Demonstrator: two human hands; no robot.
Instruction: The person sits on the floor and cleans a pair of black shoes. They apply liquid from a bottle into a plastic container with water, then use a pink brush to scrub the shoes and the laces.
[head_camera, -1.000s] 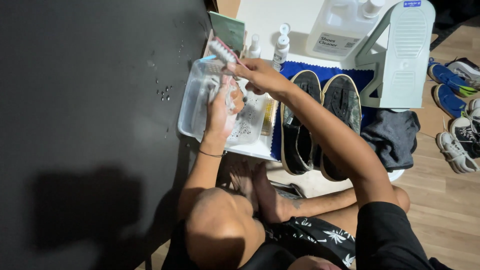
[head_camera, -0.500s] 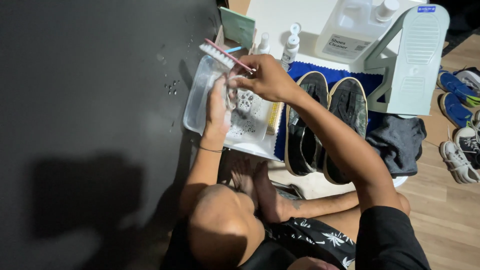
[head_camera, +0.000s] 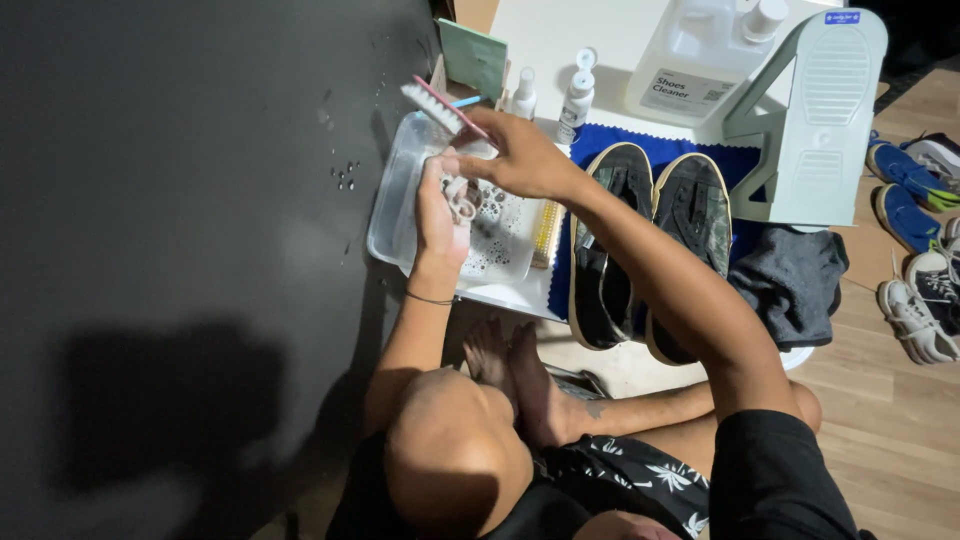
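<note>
Fingers (head_camera: 470, 165) of right hand (head_camera: 520, 160) grip brush (head_camera: 440, 108), bristles up, over tub (head_camera: 395, 200).

Pink-handled white-bristled brush (head_camera: 443, 107) tilted above clear tub; bunched white lace (head_camera: 462, 197) held over suds.

Single head cam, looking steeply down from above the seated person, close in, facing forward over knees and hands toward the clear tub (head_camera: 395, 205) and black shoes (head_camera: 645, 250).

Left hand (head_camera: 440, 215) raised, wrist bent, fingers curled shut in a grip. Right hand (head_camera: 520, 158) crossed just above it, fingers pinched closed, forearm stretched forward. Both hands near touching
</note>
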